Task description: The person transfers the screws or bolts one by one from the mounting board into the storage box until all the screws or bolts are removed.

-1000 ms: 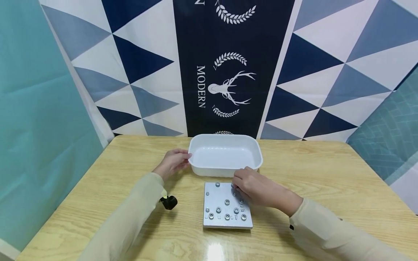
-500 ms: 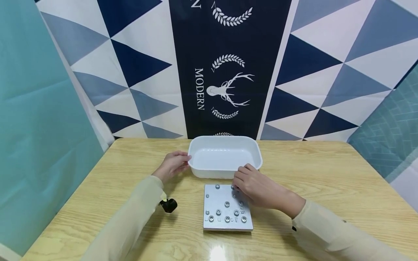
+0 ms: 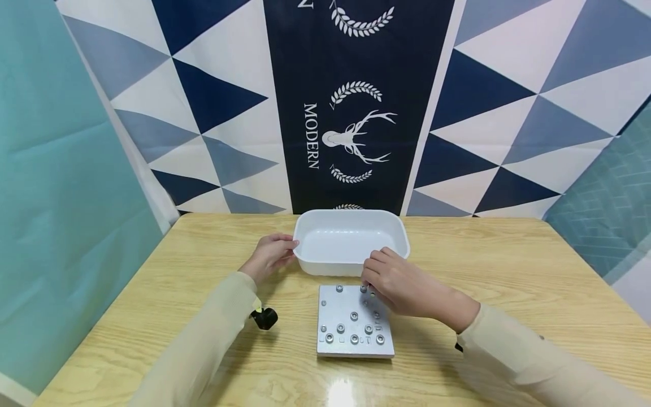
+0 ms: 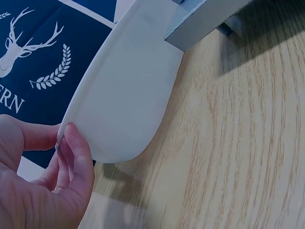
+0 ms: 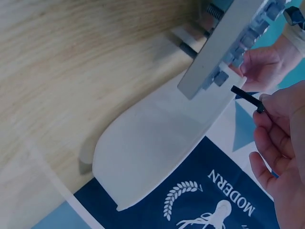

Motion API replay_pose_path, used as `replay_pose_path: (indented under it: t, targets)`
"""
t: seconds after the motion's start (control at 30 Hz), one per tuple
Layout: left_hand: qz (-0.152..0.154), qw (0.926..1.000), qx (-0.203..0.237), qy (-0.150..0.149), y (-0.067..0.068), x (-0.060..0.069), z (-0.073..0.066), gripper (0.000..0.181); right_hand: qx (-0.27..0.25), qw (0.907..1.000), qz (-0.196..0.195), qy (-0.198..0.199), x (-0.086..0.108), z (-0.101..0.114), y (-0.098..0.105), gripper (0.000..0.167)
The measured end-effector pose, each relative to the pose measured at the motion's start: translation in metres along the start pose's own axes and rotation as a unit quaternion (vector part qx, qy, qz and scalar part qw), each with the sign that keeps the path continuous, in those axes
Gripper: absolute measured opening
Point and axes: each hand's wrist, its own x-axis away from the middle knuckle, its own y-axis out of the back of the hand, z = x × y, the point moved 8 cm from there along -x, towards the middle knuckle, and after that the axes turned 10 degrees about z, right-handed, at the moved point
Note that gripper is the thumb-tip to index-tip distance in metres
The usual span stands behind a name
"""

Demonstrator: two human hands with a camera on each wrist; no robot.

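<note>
My left hand (image 3: 272, 254) pinches the left rim of a white plastic basin (image 3: 351, 267), thumb inside and fingers outside, as the left wrist view shows. My right hand (image 3: 399, 282) hovers over the far right corner of a silver metal plate (image 3: 341, 308) fitted with several bolts. Between its thumb and fingertips is a dark threaded bolt (image 5: 245, 98), clear of the plate in the right wrist view. Bolt shanks (image 5: 188, 50) stick out beneath the plate, which stands raised off the table.
The plate sits just in front of the basin on a wooden table (image 3: 229, 373). A black wrist camera (image 3: 264, 318) hangs from the left sleeve. A patterned cloth (image 3: 351, 113) hangs behind the table's far edge.
My right hand has risen a little from the plate's far right corner, showing more of the plate there. The left hand keeps its hold on the basin rim.
</note>
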Motion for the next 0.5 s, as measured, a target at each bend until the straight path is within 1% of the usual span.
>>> replay_pose_path:
  t: [0.13, 0.27, 0.4, 0.5]
  targets:
    - [-0.003, 1.0000, -0.003, -0.005, 0.002, -0.001, -0.004, 0.032, -0.003, 1.0000, 0.005, -0.005, -0.003, -0.009, 0.002, 0.012]
    - [-0.002, 0.9999, -0.008, -0.010, 0.001, -0.002, -0.007, 0.030, -0.002, 0.9999, 0.001, -0.011, -0.005, -0.016, 0.004, 0.014]
    - [-0.001, 0.9999, -0.008, -0.013, 0.000, -0.002, -0.004, 0.029, 0.005, 1.0000, -0.003, -0.004, -0.007, -0.017, 0.007, 0.012]
    - [-0.003, 0.9999, -0.003, -0.015, 0.001, -0.002, -0.002, 0.029, 0.017, 0.9999, 0.001, -0.001, -0.009, -0.018, 0.009, 0.011]
